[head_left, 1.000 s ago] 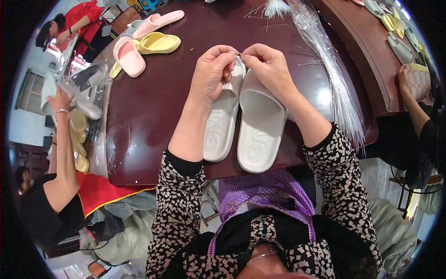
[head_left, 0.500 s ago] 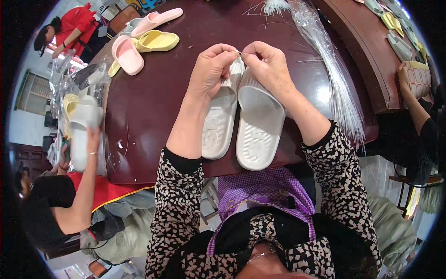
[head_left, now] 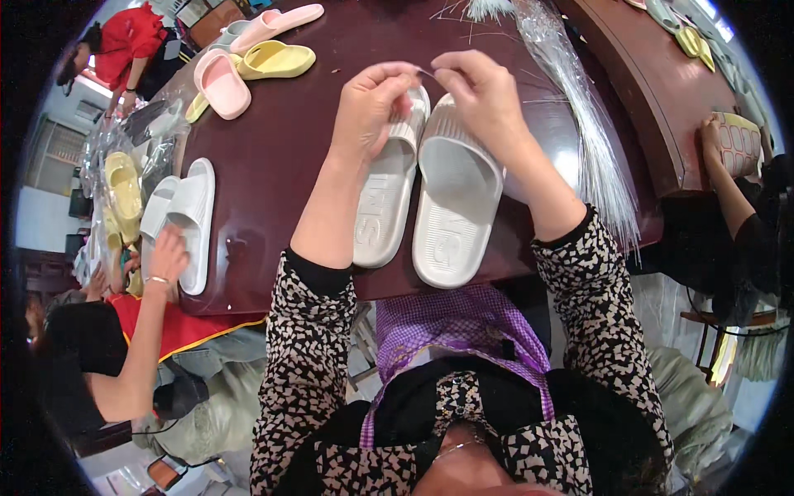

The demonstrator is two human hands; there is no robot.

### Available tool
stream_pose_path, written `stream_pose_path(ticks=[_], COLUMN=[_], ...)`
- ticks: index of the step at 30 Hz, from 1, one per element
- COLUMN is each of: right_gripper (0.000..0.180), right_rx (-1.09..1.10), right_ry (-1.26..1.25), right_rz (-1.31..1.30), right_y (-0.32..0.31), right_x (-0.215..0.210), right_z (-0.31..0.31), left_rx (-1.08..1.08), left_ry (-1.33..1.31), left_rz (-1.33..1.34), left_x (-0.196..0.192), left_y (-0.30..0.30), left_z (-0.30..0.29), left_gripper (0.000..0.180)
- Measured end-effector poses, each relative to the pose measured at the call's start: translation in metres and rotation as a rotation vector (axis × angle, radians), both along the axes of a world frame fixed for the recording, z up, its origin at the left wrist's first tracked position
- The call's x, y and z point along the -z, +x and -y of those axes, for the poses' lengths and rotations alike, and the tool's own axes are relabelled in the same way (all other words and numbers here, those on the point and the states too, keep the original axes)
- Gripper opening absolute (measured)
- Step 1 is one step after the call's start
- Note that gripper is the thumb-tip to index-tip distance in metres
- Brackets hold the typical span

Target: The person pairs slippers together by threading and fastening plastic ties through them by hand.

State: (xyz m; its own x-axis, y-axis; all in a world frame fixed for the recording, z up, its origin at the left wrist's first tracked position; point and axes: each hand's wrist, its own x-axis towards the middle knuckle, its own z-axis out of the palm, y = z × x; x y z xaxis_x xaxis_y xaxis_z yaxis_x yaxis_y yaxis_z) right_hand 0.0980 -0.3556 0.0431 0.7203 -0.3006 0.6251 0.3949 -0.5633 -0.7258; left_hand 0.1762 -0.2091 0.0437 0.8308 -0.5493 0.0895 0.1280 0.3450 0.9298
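A pair of off-white slide slippers lies side by side on the dark red table, the left slipper (head_left: 382,207) and the right slipper (head_left: 455,215) with open backs toward me. Over their toe ends, my left hand (head_left: 372,107) is closed in a pinch of thumb and forefinger. My right hand (head_left: 488,95), also pinching, faces it a short gap away. A thin strand (head_left: 426,72) runs between the fingertips; its ends are hidden by the fingers, and where it meets the slippers I cannot make out.
A bundle of clear thin strands (head_left: 579,124) lies right of my hands. Pink (head_left: 223,85) and yellow slippers (head_left: 277,60) sit at the far left. At the left edge, a co-worker's hand (head_left: 169,255) touches white slippers (head_left: 197,219). Another person's hand (head_left: 711,140) holds a patterned item at right.
My hands have moved slightly farther from me and a little apart, the strand between them. The co-worker at left has set the white slippers down on the table edge.
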Motion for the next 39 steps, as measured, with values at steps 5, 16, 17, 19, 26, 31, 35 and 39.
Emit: stream_pose_path(ticks=[5,16,17,19,26,31,35,39], right_gripper=[0.018,0.021,0.021,0.018,0.014,0.016,0.017,0.019], right_rx=[-0.233,-0.144,-0.128,-0.104,0.031,0.269,0.524,0.504], right_ry=[-0.172,-0.841,-0.853,-0.854,-0.893,-0.718,-1.141,-1.095], right_rz=[-0.145,-0.458,-0.46,-0.492,-0.558,-0.613,-0.421,-0.337], right_y=[-0.037,-0.04,-0.038,-0.032,-0.03,-0.03,-0.042,-0.025], right_x=[-0.029,0.01,0.013,0.014,0.014,0.017,0.007,0.017], right_z=[-0.009,-0.037,-0.038,-0.037,0.003,0.074,0.156,0.235], left_rx=[-0.274,-0.402,-0.391,-0.373,-0.389,-0.284,0.124,0.259], left_ry=[-0.033,0.359,0.378,0.374,0.314,0.038,-0.34,-0.62], left_rz=[0.11,0.084,0.093,0.096,0.105,0.267,0.64,0.774], left_x=[-0.003,0.05,0.052,0.054,0.072,0.053,0.004,-0.023], left_y=[0.022,0.029,0.028,0.032,0.053,0.044,-0.016,-0.074], left_z=[-0.042,-0.088,-0.087,-0.089,-0.113,-0.143,-0.128,-0.117], left_gripper=[0.018,0.021,0.021,0.021,0.021,0.026,0.041,0.045])
